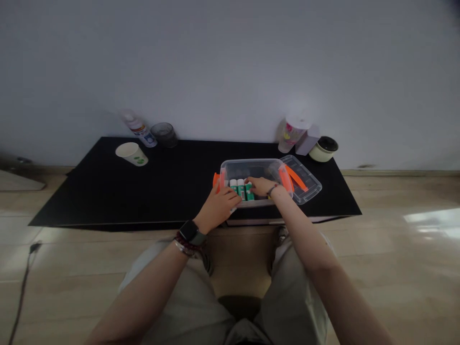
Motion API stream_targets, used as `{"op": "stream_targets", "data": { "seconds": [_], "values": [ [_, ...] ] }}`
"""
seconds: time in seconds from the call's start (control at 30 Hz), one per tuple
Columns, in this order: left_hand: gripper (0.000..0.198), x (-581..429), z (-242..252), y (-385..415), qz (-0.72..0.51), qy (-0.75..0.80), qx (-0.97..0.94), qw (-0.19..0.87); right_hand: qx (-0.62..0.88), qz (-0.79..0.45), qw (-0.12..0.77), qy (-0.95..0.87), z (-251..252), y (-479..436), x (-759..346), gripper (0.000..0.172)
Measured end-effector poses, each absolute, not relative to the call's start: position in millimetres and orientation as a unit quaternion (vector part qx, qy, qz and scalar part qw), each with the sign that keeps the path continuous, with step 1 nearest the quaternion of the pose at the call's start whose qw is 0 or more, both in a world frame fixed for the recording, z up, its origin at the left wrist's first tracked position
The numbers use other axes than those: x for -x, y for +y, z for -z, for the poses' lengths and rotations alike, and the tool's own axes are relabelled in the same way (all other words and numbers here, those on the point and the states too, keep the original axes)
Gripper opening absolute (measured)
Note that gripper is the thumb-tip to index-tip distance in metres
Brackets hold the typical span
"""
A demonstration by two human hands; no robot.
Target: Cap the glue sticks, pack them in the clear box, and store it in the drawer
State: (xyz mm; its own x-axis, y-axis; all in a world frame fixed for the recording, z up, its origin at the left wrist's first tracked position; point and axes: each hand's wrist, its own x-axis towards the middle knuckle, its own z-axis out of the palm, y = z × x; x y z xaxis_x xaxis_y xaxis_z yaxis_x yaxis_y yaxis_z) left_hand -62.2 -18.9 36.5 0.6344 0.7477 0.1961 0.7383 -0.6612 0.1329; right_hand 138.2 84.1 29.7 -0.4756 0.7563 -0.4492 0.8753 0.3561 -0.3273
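A clear plastic storage box (pixel 257 203) with orange latches stands uncovered near the table's front edge. My left hand (pixel 219 206) grips its near left corner, fingers bent over the rim and thumb by the orange latch. Inside, at the left end, several green-and-white tubes that look like glue sticks (pixel 241 190) stand side by side. My right hand (pixel 261 186) reaches into the box over the near rim, its fingertips closed on the rightmost glue stick (pixel 249 192). My wrist and fingers hide part of the box's right side, where a bit of yellow shows.
The clear lid (pixel 312 184) lies right of the box. Behind it stand a patterned plastic cup (pixel 290 136), a pale box (pixel 308 140) and a cream pot with dark lid (pixel 322 150). Back left are a paper cup (pixel 131 154), spray bottle (pixel 142 132) and dark glass (pixel 164 134).
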Motion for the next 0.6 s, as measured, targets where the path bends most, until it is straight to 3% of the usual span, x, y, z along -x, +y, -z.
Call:
{"op": "stream_targets", "data": {
  "seconds": [0.13, 0.23, 0.3, 0.37, 0.6],
  "values": [
    [0.034, 63, -36, -18, -0.135, 0.418, -0.898, 0.024, -0.533, 0.208, -0.113, 0.812, -60, 80, -148, 0.026],
    [0.032, 66, -37, -15, -0.135, 0.425, -0.895, 0.020, -0.564, 0.162, -0.295, 0.754, -77, 84, -174, 0.029],
    [0.031, 68, -37, -13, -0.128, 0.432, -0.893, 0.017, -0.601, 0.133, -0.353, 0.704, -78, 90, -198, 0.031],
    [0.032, 70, -37, -11, -0.124, 0.439, -0.890, 0.013, -0.658, 0.112, -0.330, 0.667, -71, 95, -222, 0.029],
    [0.031, 69, -33, -6, -0.141, 0.457, -0.878, 0.001, -0.791, 0.098, -0.038, 0.603, -30, 98, -277, 0.041]
  ]
}}
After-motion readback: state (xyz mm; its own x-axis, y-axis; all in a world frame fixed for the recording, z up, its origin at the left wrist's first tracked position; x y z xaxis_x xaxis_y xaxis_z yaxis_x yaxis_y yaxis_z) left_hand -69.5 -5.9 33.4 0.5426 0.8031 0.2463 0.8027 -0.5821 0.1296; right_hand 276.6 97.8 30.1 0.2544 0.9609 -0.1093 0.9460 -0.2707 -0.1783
